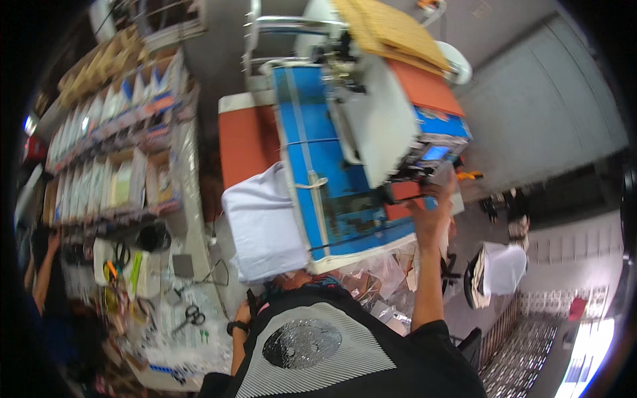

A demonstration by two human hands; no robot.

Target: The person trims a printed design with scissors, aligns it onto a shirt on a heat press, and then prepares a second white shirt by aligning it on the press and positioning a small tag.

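My right hand (434,209) reaches forward to the dark lower part of a sewing machine head (381,119), just below a small lit blue screen (436,153). Its fingers look spread against the machine, though blur softens them. Down by my waist on the left, my left hand (244,313) is closed around something dark (251,302) that I cannot make out. Between the hands lies the machine's blue bed (308,132), with cords tied across it. Folded white cloth (262,222) rests at the bed's left side, over an orange-red surface (249,142).
On the left, a worktable carries black scissors (189,318), an open-fronted box rack (99,179) and loose tools. Another person's arm (45,275) shows at the far left. Plastic-wrapped pieces (378,278) lie below the bed. A stool with white cloth (501,268) stands right.
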